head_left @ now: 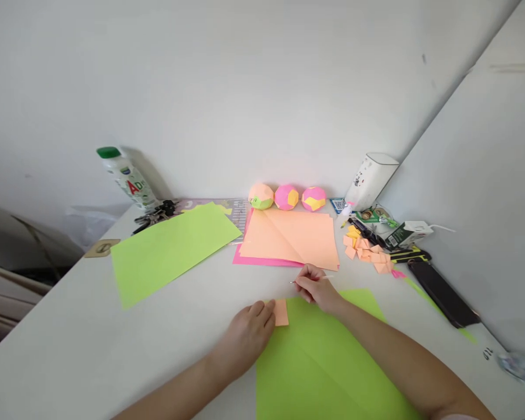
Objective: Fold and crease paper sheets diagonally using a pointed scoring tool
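Note:
A large green sheet of paper (315, 356) lies at the table's front, with a faint crease across it. On its upper left corner sits a small peach paper square (282, 313). My left hand (251, 329) rests on this square's left side, fingers laid over it and pressing it down; they hide part of it. My right hand (317, 289) is closed around a slim pen (328, 276), its tip pointing left, just above the green sheet's top edge. Beyond that hand lie peach sheets (289, 236) over a pink sheet (262, 256).
Three paper balls (287, 197) stand along the wall. Another green sheet (175, 251) lies left, near keys (155, 214) and a white bottle (129, 181). At right are small paper pieces (367, 251), a cutter (409, 255), a black case (441, 291) and a white cylinder (371, 181).

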